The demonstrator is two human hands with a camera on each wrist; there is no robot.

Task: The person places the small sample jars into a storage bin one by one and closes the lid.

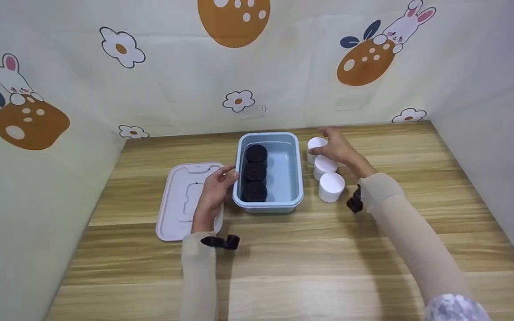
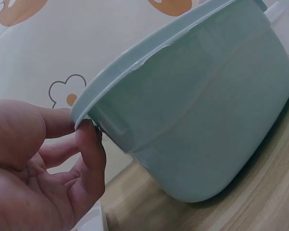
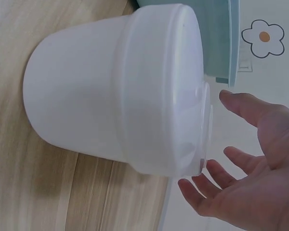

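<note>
A light blue plastic box [image 1: 285, 178] stands open on the table, with three black round pieces [image 1: 256, 171] in a row along its left side. My left hand [image 1: 214, 189] pinches the box's left rim; in the left wrist view the thumb and a finger [image 2: 91, 156] meet at that rim. To the right of the box, three white lidded jars [image 1: 331, 187] stand upright in a line. Over the farthest white jar [image 1: 315, 143] is my right hand [image 1: 339, 148], its fingers [image 3: 241, 108] spread around the lid. The nearest jar [image 3: 86, 86] fills much of the right wrist view.
A white lid [image 1: 172, 200] lies flat at the box's left, partly under my left hand and wrist. Behind the table's far edge rises a patterned backdrop [image 1: 283, 80], and similar sheets close off both sides. Wood-grain table [image 1: 292, 263] extends in front.
</note>
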